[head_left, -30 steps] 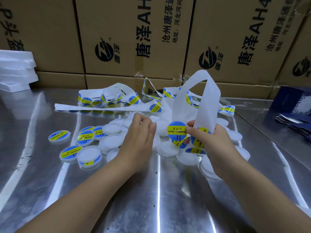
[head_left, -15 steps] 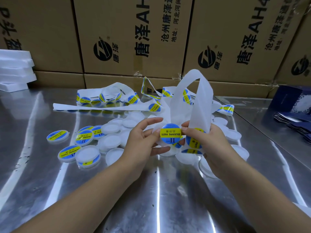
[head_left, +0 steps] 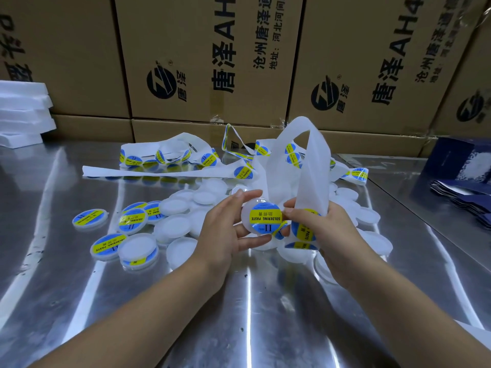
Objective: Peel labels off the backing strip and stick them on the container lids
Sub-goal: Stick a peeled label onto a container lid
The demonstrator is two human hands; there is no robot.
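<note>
Brushed steel table (head_left: 66,261) is strewn with round white plastic lids (head_left: 175,229) and a looping, glossy white backing strip (head_left: 316,166), which is pinched by the right hand (head_left: 332,232). A round lid (head_left: 245,217) bearing a blue-and-yellow label (head_left: 265,217) is gripped above the table by the left hand (head_left: 225,235).

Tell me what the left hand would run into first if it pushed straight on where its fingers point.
The right hand: the left hand points rightward holding the labelled lid, whose edge seems to touch it.
</note>
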